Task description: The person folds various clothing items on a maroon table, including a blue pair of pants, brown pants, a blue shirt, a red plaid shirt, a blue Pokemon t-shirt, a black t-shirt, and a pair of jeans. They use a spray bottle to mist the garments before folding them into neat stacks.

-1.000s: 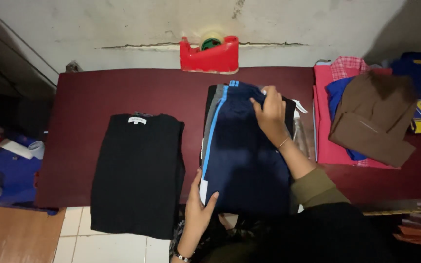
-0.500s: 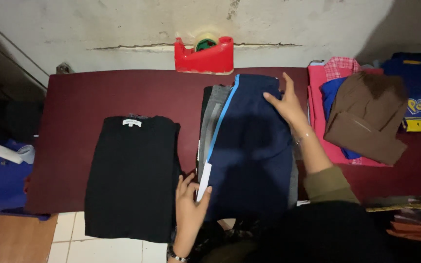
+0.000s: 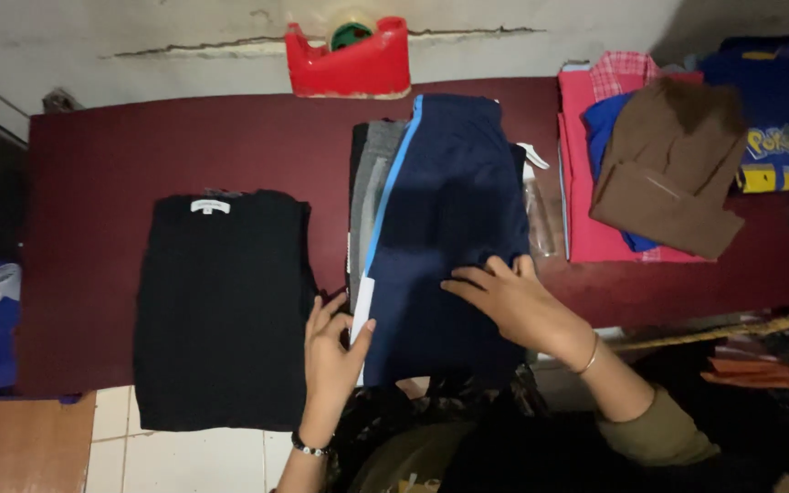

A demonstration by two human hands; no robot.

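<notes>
White rectangular neck label (image 3: 209, 206) at collar of black garment (image 3: 221, 306); white tag (image 3: 362, 309) at navy garment's (image 3: 449, 228) left edge.

Two hands were in view: the left hand (image 3: 332, 351) and the right hand (image 3: 515, 306). One dark red surface (image 3: 120, 155) carried the things. On it lay one black folded garment (image 3: 221, 310) by itself, and one navy garment with a light blue stripe (image 3: 454, 210) on top of a stack whose lower layers, at least one grey and one black, could not be counted exactly. One red tape dispenser (image 3: 358, 64) stood at the far edge. One brown folded garment (image 3: 673, 169) topped a second pile, with one pink piece (image 3: 582, 210), one blue and one checked piece showing beneath. One bracelet was on each wrist.
</notes>
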